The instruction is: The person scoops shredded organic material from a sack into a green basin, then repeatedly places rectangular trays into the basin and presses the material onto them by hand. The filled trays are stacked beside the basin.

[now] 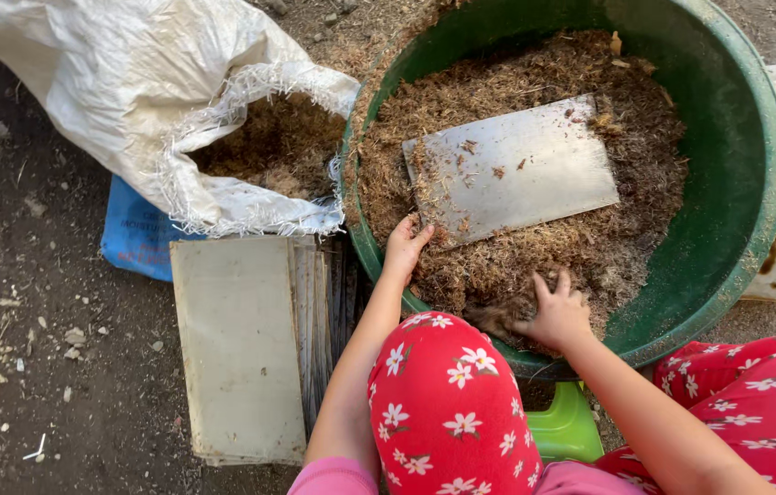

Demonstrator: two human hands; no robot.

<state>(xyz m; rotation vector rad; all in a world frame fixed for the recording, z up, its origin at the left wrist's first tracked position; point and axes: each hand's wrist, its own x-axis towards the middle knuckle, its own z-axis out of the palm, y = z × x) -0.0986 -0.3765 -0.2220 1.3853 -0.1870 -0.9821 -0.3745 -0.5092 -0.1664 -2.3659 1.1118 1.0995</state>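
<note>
left hand [403,246]: resting on the brown fibre right at the near-left corner of the metal sheet — fingers loosely together, tips touching the sheet's edge, not gripping anything as far as I can see

right hand [555,314]: down in the fibre near the tub's front wall, fingers spread wide and dug in a bit, so just pressing into the stuff

metal sheet [510,168]: flat grey rectangle lying on top of the fibre, middle of the tub, a few shreds scattered over it

fibre [608,246]: dry, brown, shredded — fills the tub bottom

green tub [734,192]: big round plastic one, right in front of my knees

white sack [122,87]: open, leaning against the tub's left side, more fibre inside

stack of flat sheets [239,348]: on the dirt ground, left of my knee, below the sack

blue bag [136,236]: tucked under the sack
</note>
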